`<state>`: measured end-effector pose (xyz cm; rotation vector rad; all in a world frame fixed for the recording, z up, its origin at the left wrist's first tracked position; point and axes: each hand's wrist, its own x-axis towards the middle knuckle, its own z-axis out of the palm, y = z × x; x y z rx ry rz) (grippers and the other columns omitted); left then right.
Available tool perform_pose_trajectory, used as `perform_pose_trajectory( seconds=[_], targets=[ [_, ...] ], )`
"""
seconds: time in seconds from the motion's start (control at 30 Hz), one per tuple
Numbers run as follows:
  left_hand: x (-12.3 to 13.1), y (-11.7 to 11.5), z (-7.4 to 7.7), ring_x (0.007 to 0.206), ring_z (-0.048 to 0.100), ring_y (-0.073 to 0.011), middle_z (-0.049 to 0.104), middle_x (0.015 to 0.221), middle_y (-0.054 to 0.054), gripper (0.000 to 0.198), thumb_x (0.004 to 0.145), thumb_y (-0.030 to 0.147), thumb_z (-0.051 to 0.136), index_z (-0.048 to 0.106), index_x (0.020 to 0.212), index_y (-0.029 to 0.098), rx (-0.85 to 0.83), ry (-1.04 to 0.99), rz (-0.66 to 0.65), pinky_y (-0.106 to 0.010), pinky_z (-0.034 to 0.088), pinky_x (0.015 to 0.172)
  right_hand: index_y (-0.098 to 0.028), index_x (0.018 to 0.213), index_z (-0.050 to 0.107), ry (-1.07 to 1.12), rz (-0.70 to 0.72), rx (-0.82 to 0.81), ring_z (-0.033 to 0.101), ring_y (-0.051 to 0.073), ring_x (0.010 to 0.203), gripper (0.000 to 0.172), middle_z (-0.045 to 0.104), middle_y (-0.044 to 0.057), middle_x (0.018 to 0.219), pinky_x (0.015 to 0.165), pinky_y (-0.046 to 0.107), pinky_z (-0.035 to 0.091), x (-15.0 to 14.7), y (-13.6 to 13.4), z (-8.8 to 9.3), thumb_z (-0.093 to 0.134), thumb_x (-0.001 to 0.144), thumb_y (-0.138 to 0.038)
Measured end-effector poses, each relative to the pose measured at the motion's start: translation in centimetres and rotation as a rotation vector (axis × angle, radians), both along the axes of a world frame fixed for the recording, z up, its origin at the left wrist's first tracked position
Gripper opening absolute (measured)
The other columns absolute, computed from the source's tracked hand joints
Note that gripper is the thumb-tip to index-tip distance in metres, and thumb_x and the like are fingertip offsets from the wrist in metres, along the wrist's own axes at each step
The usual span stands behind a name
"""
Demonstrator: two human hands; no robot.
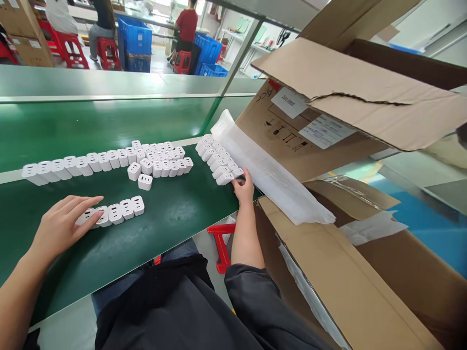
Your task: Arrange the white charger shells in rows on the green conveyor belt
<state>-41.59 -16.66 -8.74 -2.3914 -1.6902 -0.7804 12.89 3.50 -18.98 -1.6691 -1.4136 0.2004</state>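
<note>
Several white USB charger blocks (115, 214) stand in a short row on the green work surface (175, 214), slotted ends up. My left hand (69, 221) rests at this row's left end, fingers stretched and thumb apart, partly covering the nearest blocks. On the right, more white chargers (219, 160) form a slanted cluster. My right hand (244, 187) is at its near end, with finger and thumb closed around the corner charger (237, 172); the grip is partly hidden. Farther back lie a long row of chargers (93, 161) and a packed group, with a single charger (145, 182) in front.
A white foam sleeve (270, 167) lies along the right edge beside the cluster. Open cardboard boxes (328, 107) stand right of it, one low box (328, 257) near my right arm. A red stool (221, 243) is below the edge. People sit beyond, near blue crates (134, 36).
</note>
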Motion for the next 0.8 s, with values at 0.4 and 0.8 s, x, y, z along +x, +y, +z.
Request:
perform_pose_trajectory(
  seconds=[0.4, 0.8],
  targets=[
    [0.2, -0.2, 0.3, 0.091, 0.070, -0.0269, 0.075, 0.103, -0.005, 0.029, 0.098, 0.038, 0.055, 0.062, 0.123, 0.026, 0.074, 0.118, 0.005, -0.040, 0.053, 0.078, -0.017, 0.106, 0.059, -0.112, 0.121, 0.068, 0.052, 0.015, 0.058, 0.050, 0.057, 0.001, 0.076, 0.062, 0.031, 0.051, -2.8, -2.4, 1.3, 0.068, 0.077, -0.058],
    [0.0, -0.1, 0.3, 0.093, 0.069, -0.0278, 0.075, 0.101, -0.007, 0.032, 0.098, 0.038, 0.055, 0.062, 0.124, 0.022, 0.073, 0.159, -0.001, -0.039, 0.051, 0.078, -0.012, 0.129, 0.060, -0.316, 0.237, 0.057, 0.056, 0.016, 0.058, 0.050, 0.071, 0.014, 0.101, 0.072, 0.037, 0.055, -3.5, -2.4, 2.4, 0.050, 0.090, -0.043]
  ],
)
